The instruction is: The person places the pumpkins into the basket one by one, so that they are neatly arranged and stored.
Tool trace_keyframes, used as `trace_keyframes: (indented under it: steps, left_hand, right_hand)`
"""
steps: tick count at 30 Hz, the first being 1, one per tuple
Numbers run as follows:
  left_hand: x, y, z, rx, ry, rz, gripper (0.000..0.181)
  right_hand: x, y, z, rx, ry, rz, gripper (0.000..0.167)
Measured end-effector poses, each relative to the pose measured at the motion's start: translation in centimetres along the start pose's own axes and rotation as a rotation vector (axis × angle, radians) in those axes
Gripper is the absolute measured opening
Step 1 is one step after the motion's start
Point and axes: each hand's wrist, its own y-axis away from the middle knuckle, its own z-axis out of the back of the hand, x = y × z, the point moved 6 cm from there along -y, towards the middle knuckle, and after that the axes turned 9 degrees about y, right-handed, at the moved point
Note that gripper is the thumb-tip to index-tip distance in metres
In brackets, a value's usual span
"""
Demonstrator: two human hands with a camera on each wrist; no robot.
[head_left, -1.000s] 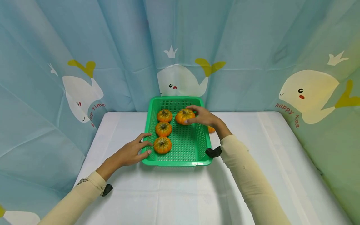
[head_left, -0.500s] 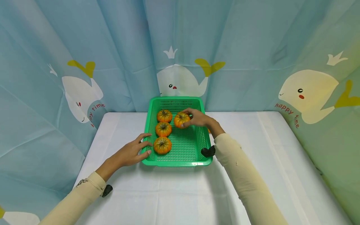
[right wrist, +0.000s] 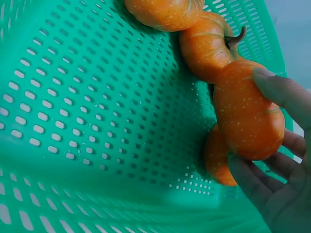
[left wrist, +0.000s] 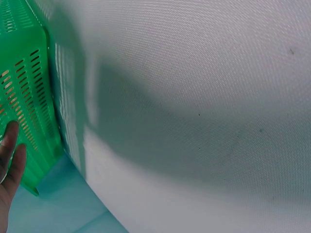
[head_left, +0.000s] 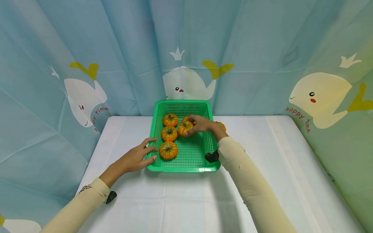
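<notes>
My right hand (head_left: pixel 201 124) grips a small orange pumpkin (head_left: pixel 185 129) between thumb and fingers inside the green basket (head_left: pixel 182 169). Another pumpkin (head_left: pixel 187 117) shows just behind it, partly hidden by the held one and my hand. Along the basket's left side runs a column of three pumpkins: far (head_left: pixel 170 120), middle (head_left: pixel 169 134) and near (head_left: pixel 168 150). In the right wrist view, the held pumpkin (right wrist: pixel 249 114) overlaps a lower pumpkin (right wrist: pixel 217 158). At the basket's left rim, the fingers of my left hand (head_left: pixel 137 158) are spread and touch its side.
One more pumpkin (head_left: pixel 222 126) lies on the white table (head_left: pixel 262 152) outside the basket's right wall, partly hidden by my right forearm. Blue curtains (head_left: pixel 131 48) with whale prints hang behind the table and along its sides.
My right hand has moved left and slightly nearer with the pumpkin. A pumpkin behind it and more of the one outside the basket now show. My left hand has stayed put.
</notes>
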Motion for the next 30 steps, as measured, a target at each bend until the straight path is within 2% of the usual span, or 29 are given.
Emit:
trace_keyframes:
  steps: [8,12,18,26,30]
  left_hand:
    - [0.0,0.0,0.0,-0.002,0.0,-0.002,0.036]
    - [0.0,0.1,0.1,-0.003,0.005,0.001,0.036]
    - [0.0,0.0,0.1,-0.009,0.001,-0.01,0.034]
    - [-0.1,0.0,0.1,-0.01,0.008,-0.011,0.034]
    - [0.0,0.0,0.0,-0.008,0.007,-0.008,0.034]
  right_hand:
    - [0.6,0.0,-0.3,0.037,0.0,0.0,0.074]
    - [0.5,0.0,-0.4,0.062,-0.008,-0.02,0.077]
    - [0.3,-0.2,-0.7,0.091,0.036,-0.039,0.083]
    - [0.4,-0.1,-0.8,0.094,0.086,-0.045,0.085]
    - [0.1,-0.3,-1.1,0.112,0.071,-0.062,0.089]
